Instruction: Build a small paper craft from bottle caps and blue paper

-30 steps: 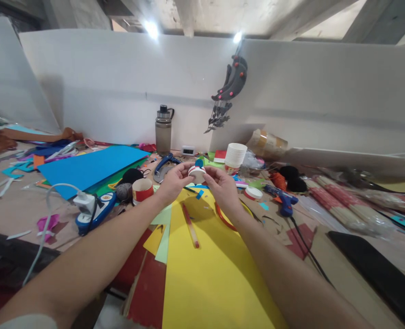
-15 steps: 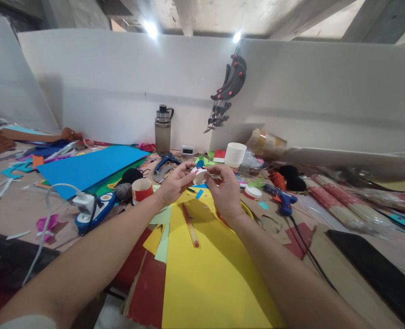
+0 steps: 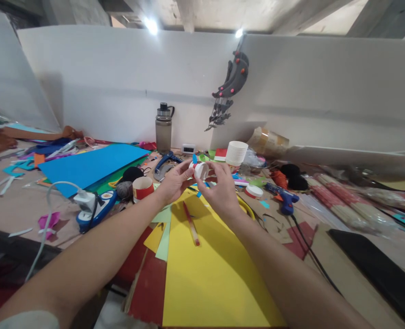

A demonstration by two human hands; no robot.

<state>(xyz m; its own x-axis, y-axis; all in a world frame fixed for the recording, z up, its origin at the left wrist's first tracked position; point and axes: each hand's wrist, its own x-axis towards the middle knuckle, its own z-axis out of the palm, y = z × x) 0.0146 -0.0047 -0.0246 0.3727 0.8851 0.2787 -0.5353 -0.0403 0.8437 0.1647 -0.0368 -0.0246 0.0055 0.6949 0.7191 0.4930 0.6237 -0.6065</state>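
Both my hands are raised over a yellow paper sheet [image 3: 202,269] and hold one small white paper cup piece [image 3: 201,170] between them. My left hand [image 3: 173,182] grips its left side with curled fingers. My right hand [image 3: 219,187] pinches its right side from below and behind. A small blue paper bit [image 3: 194,159] sticks up at the piece's top left. A red stick [image 3: 190,224] lies on the yellow sheet under my hands.
A red-and-white paper cup [image 3: 142,188], dark yarn balls [image 3: 131,174], a water bottle [image 3: 163,128], a stack of white cups [image 3: 236,153], a blue glue gun [image 3: 282,197] with its cord, a large blue sheet [image 3: 89,165], a charger [image 3: 87,204] and bundled sticks [image 3: 339,201] crowd the table.
The cup piece has been turned in my fingers, its round white face now tilted toward me, and both hands have lifted it slightly. My right hand has shifted a little left.
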